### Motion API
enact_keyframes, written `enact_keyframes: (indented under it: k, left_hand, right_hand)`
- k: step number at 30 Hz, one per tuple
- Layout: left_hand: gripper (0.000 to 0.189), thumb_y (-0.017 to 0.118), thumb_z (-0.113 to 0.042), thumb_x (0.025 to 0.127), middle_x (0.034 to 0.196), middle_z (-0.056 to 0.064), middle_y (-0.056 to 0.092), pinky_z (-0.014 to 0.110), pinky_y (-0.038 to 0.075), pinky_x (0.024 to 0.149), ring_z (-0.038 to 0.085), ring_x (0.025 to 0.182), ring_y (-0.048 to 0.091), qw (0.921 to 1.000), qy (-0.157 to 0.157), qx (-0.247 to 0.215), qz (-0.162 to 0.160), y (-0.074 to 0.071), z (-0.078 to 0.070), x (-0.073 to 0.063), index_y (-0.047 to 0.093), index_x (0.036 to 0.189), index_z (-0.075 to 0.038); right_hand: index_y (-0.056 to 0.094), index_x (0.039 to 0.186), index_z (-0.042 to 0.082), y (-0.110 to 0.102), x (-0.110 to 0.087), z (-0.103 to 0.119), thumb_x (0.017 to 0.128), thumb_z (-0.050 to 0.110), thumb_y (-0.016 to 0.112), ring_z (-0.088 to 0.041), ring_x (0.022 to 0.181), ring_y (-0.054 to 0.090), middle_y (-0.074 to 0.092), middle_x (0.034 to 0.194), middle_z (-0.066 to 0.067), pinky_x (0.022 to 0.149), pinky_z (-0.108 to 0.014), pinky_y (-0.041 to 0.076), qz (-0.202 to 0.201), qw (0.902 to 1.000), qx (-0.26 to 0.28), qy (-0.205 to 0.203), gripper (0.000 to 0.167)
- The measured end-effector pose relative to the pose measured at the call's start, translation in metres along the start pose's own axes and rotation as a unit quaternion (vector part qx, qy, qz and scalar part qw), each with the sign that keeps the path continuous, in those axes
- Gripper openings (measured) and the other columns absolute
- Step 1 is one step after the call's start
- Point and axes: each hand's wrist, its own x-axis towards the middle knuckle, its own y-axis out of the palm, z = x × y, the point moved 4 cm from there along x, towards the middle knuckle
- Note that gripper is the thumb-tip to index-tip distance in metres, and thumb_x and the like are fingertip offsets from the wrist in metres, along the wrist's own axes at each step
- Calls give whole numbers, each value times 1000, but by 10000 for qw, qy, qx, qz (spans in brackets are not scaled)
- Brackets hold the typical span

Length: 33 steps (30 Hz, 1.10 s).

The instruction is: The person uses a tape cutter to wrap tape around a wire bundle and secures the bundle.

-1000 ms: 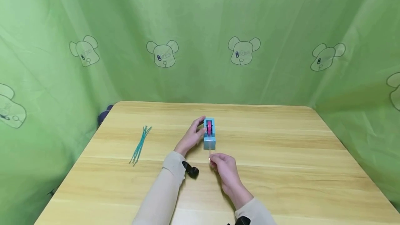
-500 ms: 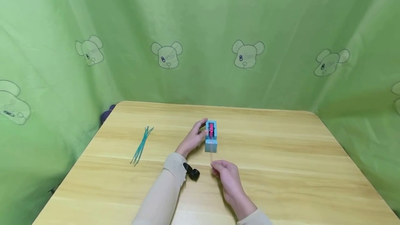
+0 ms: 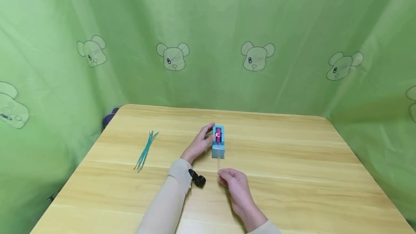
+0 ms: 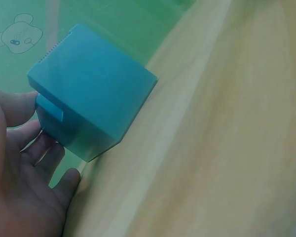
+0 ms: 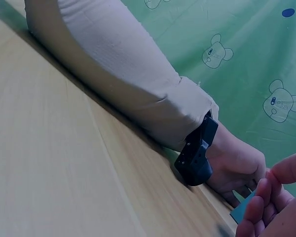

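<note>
A blue tape dispenser (image 3: 218, 151) with a pink core (image 3: 219, 135) stands on the table in the head view. My left hand (image 3: 199, 146) holds it from its left side, thumb near the top and the other fingers along the flank. In the left wrist view the blue dispenser (image 4: 98, 84) shows its front end, with a toothed cutting edge. A clear strip of tape (image 3: 219, 164) stretches from that front toward me. My right hand (image 3: 236, 187) pinches the strip's free end between thumb and forefinger.
A loose bundle of thin teal sticks or ties (image 3: 146, 152) lies on the wooden table (image 3: 308, 161) to the left. Green curtains (image 3: 208, 86) with bear-head drawings hang behind and at the sides. A black wrist camera (image 3: 197, 178) sits on the left cuff.
My right hand has pulled back toward me, and the strip of tape between it and the dispenser is longer. The left hand stays at the dispenser. The head view has shifted slightly.
</note>
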Motion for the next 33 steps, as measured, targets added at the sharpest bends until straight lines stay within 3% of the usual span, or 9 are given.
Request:
enact_keyframes:
  k: [6,17,26,33]
  left_hand:
    - [57,49,-28,104,160,7,24,49,19,116,26,146,22,10000,-69,-21,68,-2,-1,-2,28,156,-23]
    - [57,49,-22,104,161,5,25,47,16,117,24,147,21,9993,-310,-211,46,0,-8,-1,28,157,-18]
    - [55,52,-24,103,162,-1,21,44,17,117,24,147,18,9997,-5,250,25,-3,-13,-4,32,155,-23]
    - [58,56,-28,102,159,2,28,41,24,115,23,145,26,9990,-70,446,-22,-7,-10,-8,33,155,-20]
  right_hand:
    - [65,102,-11,2,-3,2,94,9,63,-19,82,57,63,85,-8,77,-30,48,-22,10000,-56,-27,22]
    - [64,98,-9,1,-2,3,96,13,61,-21,83,54,61,85,-8,79,-32,45,93,9997,-203,-73,22]
    - [64,97,-7,2,-5,2,97,12,60,-20,83,54,59,85,-6,79,-33,46,199,9996,-184,-46,20]
    - [64,97,-7,0,-7,3,97,12,60,-20,85,55,60,87,-6,80,-33,47,185,9996,-170,-94,19]
